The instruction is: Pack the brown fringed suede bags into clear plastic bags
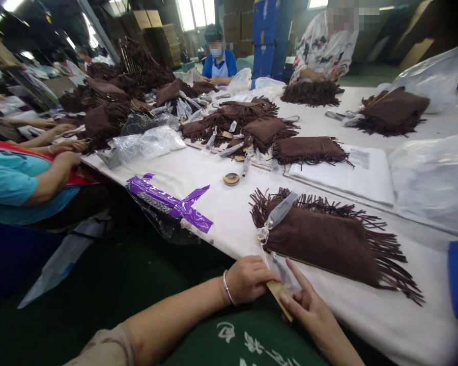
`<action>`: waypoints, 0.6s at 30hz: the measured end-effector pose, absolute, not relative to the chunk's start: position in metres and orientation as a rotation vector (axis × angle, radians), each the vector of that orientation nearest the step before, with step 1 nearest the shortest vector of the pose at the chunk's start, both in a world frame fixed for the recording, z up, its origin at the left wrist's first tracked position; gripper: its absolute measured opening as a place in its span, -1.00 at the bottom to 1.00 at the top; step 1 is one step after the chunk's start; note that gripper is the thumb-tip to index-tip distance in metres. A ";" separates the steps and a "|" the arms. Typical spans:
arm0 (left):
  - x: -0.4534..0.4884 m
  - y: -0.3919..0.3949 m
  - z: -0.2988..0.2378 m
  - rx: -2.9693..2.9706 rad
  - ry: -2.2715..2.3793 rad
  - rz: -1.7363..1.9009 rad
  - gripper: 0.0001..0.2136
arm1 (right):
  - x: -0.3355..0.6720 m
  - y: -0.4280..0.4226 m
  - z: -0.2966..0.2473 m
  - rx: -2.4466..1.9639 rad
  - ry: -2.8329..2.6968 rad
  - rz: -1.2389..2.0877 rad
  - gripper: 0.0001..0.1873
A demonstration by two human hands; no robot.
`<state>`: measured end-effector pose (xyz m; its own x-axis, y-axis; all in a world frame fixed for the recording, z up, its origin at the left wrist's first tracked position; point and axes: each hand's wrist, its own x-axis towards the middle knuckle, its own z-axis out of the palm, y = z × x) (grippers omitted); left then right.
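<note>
A dark brown fringed bag (324,244) lies flat at the table's near edge, with a plastic-wrapped piece (282,211) at its left corner. From that corner a thin string runs down to a tan hang tag (279,299). My left hand (248,278), with a bracelet at the wrist, is closed on the tag's upper end. My right hand (309,305) pinches the tag's lower part between thumb and fingers, its index finger stretched out. Clear plastic (284,272) shows between the two hands, beside the tag.
More fringed bags (267,132) are heaped across the table (221,218). Purple tape (171,203) holds a dark plastic bag at the near edge. A small round dish (231,179), white packaging (347,173) and clear plastic (435,183) lie beyond. Co-workers sit left and at the far side.
</note>
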<state>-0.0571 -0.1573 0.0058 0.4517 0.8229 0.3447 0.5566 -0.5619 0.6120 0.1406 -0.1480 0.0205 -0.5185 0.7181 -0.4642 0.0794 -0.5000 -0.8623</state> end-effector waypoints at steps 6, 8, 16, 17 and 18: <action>-0.086 -0.167 0.006 1.784 1.433 1.181 -0.83 | 0.157 -0.125 0.004 -1.486 -1.761 1.532 -0.38; -0.095 -0.168 0.004 1.482 1.643 1.218 -0.82 | 0.164 -0.114 -0.001 -1.468 -2.056 1.157 -0.52; -0.109 -0.143 -0.009 0.864 1.684 1.195 -0.69 | 0.152 -0.045 0.031 -1.321 -2.378 0.270 -0.54; -0.110 -0.141 -0.009 0.870 1.684 1.193 -0.69 | 0.137 -0.034 0.035 -1.356 -2.376 0.248 -0.51; -0.110 -0.139 -0.010 0.874 1.688 1.193 -0.69 | 0.121 -0.024 0.038 -1.408 -2.361 0.225 -0.45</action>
